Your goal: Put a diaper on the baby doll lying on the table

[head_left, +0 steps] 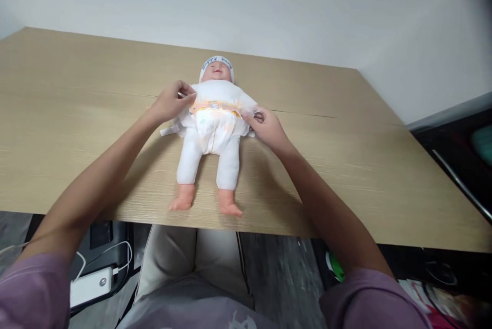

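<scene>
A baby doll in white clothes and a white cap lies on its back on the wooden table, feet toward me. A white diaper with an orange band is wrapped round its waist. My left hand pinches the diaper's side tab at the doll's left side. My right hand grips the other side tab with closed fingers.
The table's near edge runs just above my lap. A white power strip with cables lies on the floor at lower left. A dark unit stands to the right of the table. A white wall is behind.
</scene>
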Demonstrator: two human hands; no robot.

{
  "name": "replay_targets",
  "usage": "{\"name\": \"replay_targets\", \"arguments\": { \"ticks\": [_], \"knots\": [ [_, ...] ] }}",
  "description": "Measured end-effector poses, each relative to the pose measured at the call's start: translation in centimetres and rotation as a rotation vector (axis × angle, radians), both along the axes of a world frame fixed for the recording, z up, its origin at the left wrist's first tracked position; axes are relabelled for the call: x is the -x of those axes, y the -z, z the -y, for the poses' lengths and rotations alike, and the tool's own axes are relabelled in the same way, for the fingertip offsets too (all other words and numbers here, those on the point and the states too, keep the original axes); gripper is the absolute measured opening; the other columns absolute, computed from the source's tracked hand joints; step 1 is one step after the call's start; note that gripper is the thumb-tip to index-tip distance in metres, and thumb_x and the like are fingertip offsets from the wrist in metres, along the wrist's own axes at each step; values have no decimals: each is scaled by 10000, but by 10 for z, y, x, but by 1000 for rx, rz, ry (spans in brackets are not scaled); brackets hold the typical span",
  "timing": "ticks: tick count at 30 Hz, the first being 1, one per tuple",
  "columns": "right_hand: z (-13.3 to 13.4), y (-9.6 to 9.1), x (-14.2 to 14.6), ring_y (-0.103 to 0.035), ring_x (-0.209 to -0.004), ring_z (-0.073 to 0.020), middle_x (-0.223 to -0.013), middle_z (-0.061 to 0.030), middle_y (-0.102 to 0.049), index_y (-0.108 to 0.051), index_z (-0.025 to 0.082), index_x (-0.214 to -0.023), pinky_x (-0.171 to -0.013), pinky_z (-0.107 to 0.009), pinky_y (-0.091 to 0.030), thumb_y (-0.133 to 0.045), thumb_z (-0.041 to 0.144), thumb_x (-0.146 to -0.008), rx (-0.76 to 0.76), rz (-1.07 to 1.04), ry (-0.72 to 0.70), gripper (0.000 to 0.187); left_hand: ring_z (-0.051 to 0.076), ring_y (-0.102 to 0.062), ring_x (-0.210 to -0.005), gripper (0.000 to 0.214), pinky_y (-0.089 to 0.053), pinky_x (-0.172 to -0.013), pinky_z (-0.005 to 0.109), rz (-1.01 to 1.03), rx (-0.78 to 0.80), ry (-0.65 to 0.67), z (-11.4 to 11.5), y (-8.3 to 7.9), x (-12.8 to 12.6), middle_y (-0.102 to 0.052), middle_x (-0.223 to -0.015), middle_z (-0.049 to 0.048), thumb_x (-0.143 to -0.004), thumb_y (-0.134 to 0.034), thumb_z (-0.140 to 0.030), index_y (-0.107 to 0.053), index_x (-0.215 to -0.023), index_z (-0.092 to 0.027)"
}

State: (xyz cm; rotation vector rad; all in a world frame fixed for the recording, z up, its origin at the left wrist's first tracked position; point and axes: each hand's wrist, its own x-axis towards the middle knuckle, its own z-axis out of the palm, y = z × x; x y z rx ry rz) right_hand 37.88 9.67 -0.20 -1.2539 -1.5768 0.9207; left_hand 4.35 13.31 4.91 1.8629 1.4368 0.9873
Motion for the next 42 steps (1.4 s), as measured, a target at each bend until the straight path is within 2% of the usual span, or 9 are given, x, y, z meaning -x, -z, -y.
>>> {"name": "replay_targets", "arguments": {
  "ticks": [5,12,16,20,26,29,34,39,42],
  "knots": [
    [25,14,-14,-683,-783,-230,-966,-76,-797,-744,228,-1122,-825,-409,-606,-648,632,-1046,-206,339,193,422,309,-654,-1280,276,-524,-1127,547,-227,-390,106,17,-26,-42,-758,-1347,107,-1108,-631,-481,-703,-1228,-243],
    [26,36,-22,-682,-959,-298,-956,-79,-744,-666,260,-1003,-916,-442,-570,-716,541,-996,-216,584,268,285,446,-587,-1395,324,-420,-1223,664,-474,-409,379,32,-19,-102,-742,-1371,149,-1058,-686,-511,-783,-1201,-237],
    [22,35,-22,-650,-820,-262,-824,-16,-692,-616,267,-925,-840,-409,-532,-826,590,-914,-6,582,279,385,513,-516,-1450,447,-350,-1250,721,-531,-402,333,30,-9,-102,-718,-1444,155,-983,-771,-634,-811,-1224,-259],
    [25,29,-25,-578,-731,-236,-716,-5,-621,-579,272,-769,-755,-374,-459,-778,680,-919,42,540,219,479,544,-485,-1479,547,-329,-1257,743,-549,-405,310,29,-6,-100,-688,-1516,147,-890,-861,-665,-808,-1272,-277],
    [19,8,-32,-457,-705,-184,-700,28,-466,-510,275,-725,-689,-333,-422,-679,826,-910,48,124,6,605,559,-487,-1484,580,-344,-1235,745,-567,-382,313,29,-6,-103,-677,-1549,145,-833,-915,-601,-799,-1308,-288],
    [6,-1,-16,-404,-648,-160,-686,44,-438,-483,280,-734,-644,-322,-419,-696,811,-936,47,12,-45,608,559,-485,-1490,610,-336,-1236,737,-564,-378,311,27,-4,-103,-674,-1542,145,-820,-928,-586,-783,-1332,-290],
    [-19,-7,31,-535,-721,-178,-741,21,-539,-496,279,-761,-729,-332,-529,-646,696,-1048,-12,50,-49,528,550,-501,-1470,775,-357,-1219,698,-537,-373,286,25,-3,-103,-679,-1512,156,-793,-928,-560,-678,-1472,-282],
    [-3,-3,48,-654,-876,-211,-969,-27,-683,-637,270,-1041,-852,-359,-604,-620,540,-1079,-172,97,2,274,537,-517,-1447,835,-384,-1201,682,-530,-334,288,27,-6,-101,-679,-1552,162,-791,-910,-521,-607,-1523,-258],
    [24,1,41,-704,-1140,-263,-1300,-116,-713,-700,256,-1354,-1016,-425,-628,-566,491,-1125,-344,212,35,354,546,-493,-1476,876,-366,-1227,710,-517,-314,312,26,-8,-99,-666,-1578,173,-802,-910,-548,-575,-1555,-252]
  ]
}}
